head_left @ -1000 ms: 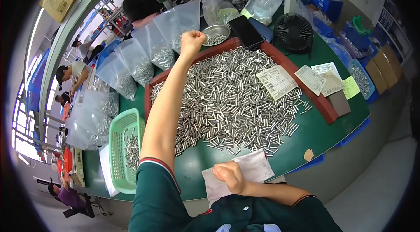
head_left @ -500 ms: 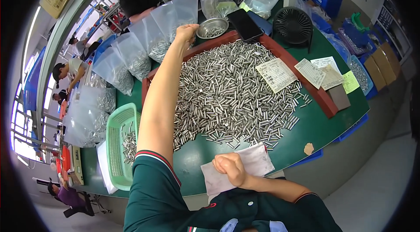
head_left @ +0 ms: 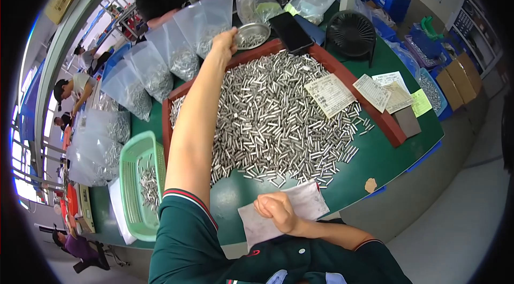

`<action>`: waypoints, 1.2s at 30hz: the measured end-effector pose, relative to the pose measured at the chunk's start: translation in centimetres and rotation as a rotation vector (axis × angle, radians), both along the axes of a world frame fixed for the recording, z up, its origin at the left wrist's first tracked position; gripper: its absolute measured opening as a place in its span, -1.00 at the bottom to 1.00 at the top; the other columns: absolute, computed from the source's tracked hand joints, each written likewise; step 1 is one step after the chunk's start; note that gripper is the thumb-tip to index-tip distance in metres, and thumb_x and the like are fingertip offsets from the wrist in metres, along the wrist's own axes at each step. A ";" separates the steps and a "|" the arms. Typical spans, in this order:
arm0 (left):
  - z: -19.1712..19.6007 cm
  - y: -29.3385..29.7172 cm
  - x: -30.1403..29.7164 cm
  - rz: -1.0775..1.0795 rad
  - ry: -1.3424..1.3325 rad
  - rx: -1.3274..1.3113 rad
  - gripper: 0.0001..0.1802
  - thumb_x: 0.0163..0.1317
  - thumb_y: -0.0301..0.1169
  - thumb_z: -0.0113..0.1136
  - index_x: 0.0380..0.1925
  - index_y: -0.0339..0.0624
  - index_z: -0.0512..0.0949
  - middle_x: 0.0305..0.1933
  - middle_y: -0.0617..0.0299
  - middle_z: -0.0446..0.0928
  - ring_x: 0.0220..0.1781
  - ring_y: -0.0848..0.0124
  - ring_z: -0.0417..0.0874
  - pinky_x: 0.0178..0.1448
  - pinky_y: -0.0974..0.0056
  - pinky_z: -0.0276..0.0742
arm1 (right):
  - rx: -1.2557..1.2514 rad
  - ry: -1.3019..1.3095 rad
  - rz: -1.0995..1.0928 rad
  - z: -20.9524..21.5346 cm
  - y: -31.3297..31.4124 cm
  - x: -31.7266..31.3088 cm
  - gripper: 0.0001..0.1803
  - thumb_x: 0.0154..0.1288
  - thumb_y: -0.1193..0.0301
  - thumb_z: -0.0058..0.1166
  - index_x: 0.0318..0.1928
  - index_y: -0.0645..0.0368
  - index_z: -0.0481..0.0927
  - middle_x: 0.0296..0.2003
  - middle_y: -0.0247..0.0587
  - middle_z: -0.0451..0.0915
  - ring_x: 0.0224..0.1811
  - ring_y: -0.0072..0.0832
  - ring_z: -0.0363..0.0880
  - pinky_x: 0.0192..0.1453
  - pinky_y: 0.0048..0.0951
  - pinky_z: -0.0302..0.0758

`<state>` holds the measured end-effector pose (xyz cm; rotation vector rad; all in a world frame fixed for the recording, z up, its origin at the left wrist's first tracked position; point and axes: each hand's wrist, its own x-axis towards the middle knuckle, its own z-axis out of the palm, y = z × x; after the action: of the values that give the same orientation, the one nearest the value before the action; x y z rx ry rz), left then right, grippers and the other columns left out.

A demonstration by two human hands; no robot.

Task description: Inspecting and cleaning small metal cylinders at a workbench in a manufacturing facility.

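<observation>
Head view: the left hand [head_left: 224,43] is stretched to the far edge of the red-rimmed tray [head_left: 342,72], fingers pinched at the rim of the small metal dish [head_left: 252,34], apparently so pins can go into it; whether it grips a pin cannot be told. The right hand [head_left: 276,211], closed in a loose fist, rests near the body on a pale sheet [head_left: 305,203], pinning it flat, while the loose metal pins [head_left: 278,118] lie heaped across the tray between the two hands.

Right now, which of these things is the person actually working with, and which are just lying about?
In use:
- left hand, reaching to the small metal dish
- right hand, resting on the paper sheet
- pile of small metal pins

Lying about:
- black fan
- dark phone
- green basket
- paper slips
- clear bags
</observation>
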<state>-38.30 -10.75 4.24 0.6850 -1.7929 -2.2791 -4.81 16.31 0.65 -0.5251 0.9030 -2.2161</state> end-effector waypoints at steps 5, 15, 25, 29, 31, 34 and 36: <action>6.5 0.8 7.1 0.038 0.162 0.773 -0.90 0.24 -0.49 -0.17 -0.44 -0.25 0.31 -0.70 0.41 0.03 -0.73 0.57 -0.10 -0.60 0.44 -0.13 | 0.022 0.049 -0.005 -0.1 -0.7 -0.1 -0.66 0.20 0.44 -0.37 -0.72 0.22 0.12 -0.75 -0.43 0.10 -0.68 -0.68 0.00 -0.60 -0.57 -0.02; 10.2 4.9 41.7 0.473 0.107 -1.037 -0.81 0.19 -0.49 -0.18 -0.36 -0.32 0.45 -0.44 0.28 0.46 -0.44 0.53 0.38 -0.32 0.43 0.32 | 0.007 0.175 -0.038 0.1 -0.7 1.3 -0.61 0.20 0.35 -0.32 -0.77 0.13 0.09 -0.83 -0.38 0.03 -0.77 -0.63 -0.09 -0.65 -0.53 -0.09; 4.1 -4.1 48.5 0.332 -0.395 -1.692 -0.64 0.05 -0.36 0.11 -0.17 -0.35 0.43 -0.10 -0.05 0.44 -0.01 0.10 0.42 0.06 0.19 0.29 | 0.011 0.167 -0.031 0.5 -0.9 0.5 -0.61 0.21 0.37 -0.35 -0.77 0.13 0.10 -0.83 -0.40 0.03 -0.77 -0.63 -0.09 -0.65 -0.53 -0.09; 3.6 4.5 43.5 0.554 -0.135 -1.412 -0.89 -0.01 -0.52 0.15 -0.43 -0.30 0.52 -0.45 0.11 0.50 -0.45 0.30 0.50 -0.34 0.34 0.40 | -0.002 0.140 0.021 -0.7 -1.0 -0.4 -0.60 0.23 0.34 -0.34 -0.76 0.13 0.10 -0.83 -0.40 0.03 -0.76 -0.62 -0.11 -0.63 -0.52 -0.09; 1.4 7.2 41.6 0.303 0.048 -1.262 -0.94 -0.08 -0.59 0.15 -0.53 -0.30 0.50 -0.50 0.13 0.47 -0.43 0.28 0.47 -0.30 0.30 0.36 | 0.008 0.148 0.003 -0.8 -0.9 -0.2 -0.60 0.23 0.34 -0.34 -0.76 0.13 0.10 -0.83 -0.40 0.03 -0.77 -0.62 -0.11 -0.64 -0.52 -0.09; -1.4 9.2 39.4 0.157 0.082 -1.319 -0.90 -0.16 -0.60 0.17 -0.55 -0.28 0.51 -0.51 0.12 0.41 -0.40 0.19 0.42 -0.31 0.23 0.34 | -0.001 0.164 -0.001 -0.5 -0.8 0.2 -0.59 0.23 0.35 -0.35 -0.77 0.13 0.10 -0.83 -0.39 0.04 -0.78 -0.61 -0.11 -0.64 -0.52 -0.09; -2.6 9.8 38.3 0.132 -0.002 -1.325 -0.91 -0.14 -0.57 0.18 -0.54 -0.28 0.51 -0.51 0.17 0.44 -0.38 0.25 0.44 -0.26 0.26 0.32 | 0.001 0.169 -0.010 -0.3 -0.7 0.3 -0.58 0.23 0.35 -0.35 -0.78 0.13 0.09 -0.84 -0.39 0.04 -0.78 -0.61 -0.11 -0.65 -0.52 -0.09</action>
<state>0.01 -0.95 1.69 0.4567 -2.5216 -0.6148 -4.47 15.65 0.33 -0.7170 0.9952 -2.2047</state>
